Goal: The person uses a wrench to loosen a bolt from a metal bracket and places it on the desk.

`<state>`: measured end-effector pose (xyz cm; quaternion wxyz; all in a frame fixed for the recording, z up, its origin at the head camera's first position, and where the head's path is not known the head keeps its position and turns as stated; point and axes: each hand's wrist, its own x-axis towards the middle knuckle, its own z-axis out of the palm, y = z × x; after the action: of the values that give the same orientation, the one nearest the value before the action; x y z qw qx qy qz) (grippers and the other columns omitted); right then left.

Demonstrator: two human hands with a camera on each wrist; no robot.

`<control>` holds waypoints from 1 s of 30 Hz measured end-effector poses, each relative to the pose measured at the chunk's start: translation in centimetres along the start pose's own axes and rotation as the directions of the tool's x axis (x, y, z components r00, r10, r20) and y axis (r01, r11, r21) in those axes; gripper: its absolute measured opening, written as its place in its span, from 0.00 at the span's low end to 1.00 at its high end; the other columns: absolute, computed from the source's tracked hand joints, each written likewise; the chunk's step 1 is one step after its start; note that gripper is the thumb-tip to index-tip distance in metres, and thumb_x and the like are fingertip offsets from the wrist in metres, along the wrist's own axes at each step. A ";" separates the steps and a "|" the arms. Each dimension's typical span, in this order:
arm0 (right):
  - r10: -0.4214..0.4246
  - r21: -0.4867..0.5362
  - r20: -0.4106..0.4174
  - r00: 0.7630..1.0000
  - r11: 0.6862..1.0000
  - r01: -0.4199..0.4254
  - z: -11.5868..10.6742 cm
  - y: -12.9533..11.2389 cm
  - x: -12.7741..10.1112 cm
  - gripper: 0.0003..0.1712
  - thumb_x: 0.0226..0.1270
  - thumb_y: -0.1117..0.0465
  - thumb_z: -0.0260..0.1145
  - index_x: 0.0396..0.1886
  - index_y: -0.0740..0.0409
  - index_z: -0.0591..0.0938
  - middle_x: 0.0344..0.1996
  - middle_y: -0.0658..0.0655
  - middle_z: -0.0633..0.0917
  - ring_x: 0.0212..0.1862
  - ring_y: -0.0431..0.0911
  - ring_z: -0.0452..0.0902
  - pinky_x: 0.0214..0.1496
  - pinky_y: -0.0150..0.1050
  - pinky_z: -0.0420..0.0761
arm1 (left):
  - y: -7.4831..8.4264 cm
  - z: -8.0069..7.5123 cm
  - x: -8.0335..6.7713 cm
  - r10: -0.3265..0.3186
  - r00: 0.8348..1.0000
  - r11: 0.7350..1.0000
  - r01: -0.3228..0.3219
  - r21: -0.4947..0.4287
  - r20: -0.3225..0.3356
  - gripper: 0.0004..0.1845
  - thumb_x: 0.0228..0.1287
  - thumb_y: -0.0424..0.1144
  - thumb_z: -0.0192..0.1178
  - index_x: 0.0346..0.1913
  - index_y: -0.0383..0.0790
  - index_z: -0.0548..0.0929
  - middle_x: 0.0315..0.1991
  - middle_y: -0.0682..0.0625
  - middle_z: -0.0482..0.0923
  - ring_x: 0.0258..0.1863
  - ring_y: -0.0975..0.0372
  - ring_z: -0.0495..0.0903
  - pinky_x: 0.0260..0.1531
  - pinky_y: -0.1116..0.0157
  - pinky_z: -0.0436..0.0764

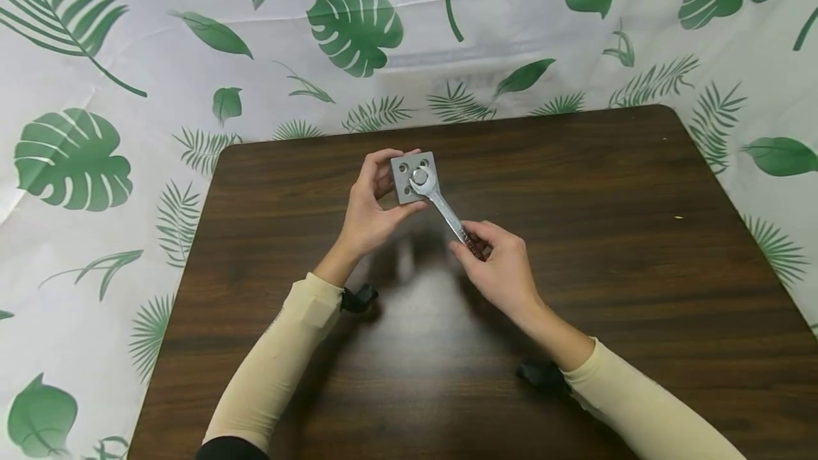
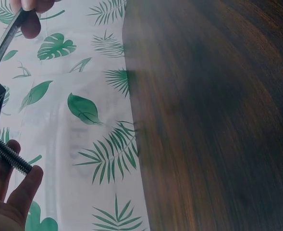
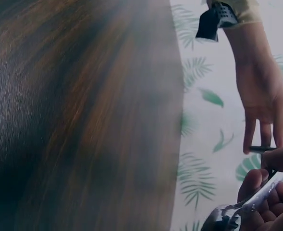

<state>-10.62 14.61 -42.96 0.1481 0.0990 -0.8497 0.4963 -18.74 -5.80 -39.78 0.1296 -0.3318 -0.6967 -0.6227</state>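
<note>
My left hand [image 1: 372,215] holds a square grey metal plate [image 1: 402,194] by its edges, thumb below and fingers above. Several holes show in its face, and a hex bolt [image 1: 419,176] sits in it with the head toward me. Out of the plate's back runs the bolt's threaded shank [image 2: 10,153], whose end is right at a left fingertip. The open jaw of a silver wrench [image 1: 444,208] is around the bolt head. My right hand [image 1: 501,265] grips the wrench's handle between thumb and fingers; its other end [image 3: 223,216] sticks out past this hand.
Both hands are above a dark wood-grain table [image 1: 607,183]. Behind it hangs a white cloth [image 1: 268,62] printed with green leaves. Dark camera mounts [image 1: 359,299] are strapped at the wrists, over pale sleeves [image 1: 281,353]. A small yellowish speck [image 1: 679,217] lies on the table at right.
</note>
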 end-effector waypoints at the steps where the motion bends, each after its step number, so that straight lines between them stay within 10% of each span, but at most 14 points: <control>1: -0.015 -0.016 0.004 1.000 1.000 0.015 0.0 0.1 0.1 0.12 0.57 0.67 0.75 0.42 0.62 0.87 0.25 0.49 0.80 0.24 0.40 0.74 0.24 0.30 0.74 | 0.0 0.0 0.0 -0.003 1.000 1.000 0.003 0.001 0.002 0.38 0.46 0.18 0.73 0.60 0.23 0.64 0.61 0.33 0.74 0.52 0.50 0.81 0.47 0.52 0.80; 15: -0.205 -0.331 0.124 0.971 0.914 0.235 -2.4 1.3 2.3 0.16 0.60 0.64 0.73 0.49 0.59 0.87 0.29 0.49 0.83 0.20 0.40 0.65 0.19 0.37 0.65 | 0.2 -0.2 -0.2 -0.046 0.998 0.999 0.046 -0.008 0.031 0.37 0.46 0.17 0.72 0.60 0.25 0.64 0.62 0.32 0.73 0.53 0.53 0.80 0.46 0.50 0.80; 22: -0.289 -0.466 0.195 0.937 0.814 0.348 -4.5 1.7 4.8 0.16 0.61 0.62 0.72 0.49 0.55 0.87 0.32 0.49 0.84 0.21 0.41 0.70 0.18 0.39 0.68 | -2.0 -0.5 -0.6 -0.064 0.997 0.997 0.066 -0.032 0.043 0.40 0.46 0.21 0.74 0.62 0.37 0.67 0.63 0.44 0.75 0.53 0.56 0.81 0.48 0.55 0.81; 30: -0.414 -0.513 0.289 0.863 0.694 0.505 -6.5 1.4 8.7 0.13 0.62 0.65 0.70 0.47 0.54 0.88 0.33 0.51 0.85 0.28 0.47 0.79 0.22 0.44 0.76 | 0.2 -0.5 -0.4 -0.094 0.993 0.994 0.098 -0.053 0.075 0.38 0.44 0.16 0.72 0.60 0.27 0.66 0.62 0.35 0.74 0.53 0.53 0.81 0.48 0.52 0.80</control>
<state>-18.19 20.79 -38.07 0.2257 0.2969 -0.9148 0.1553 -18.47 -6.40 -39.75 0.0647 -0.3236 -0.6982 -0.6353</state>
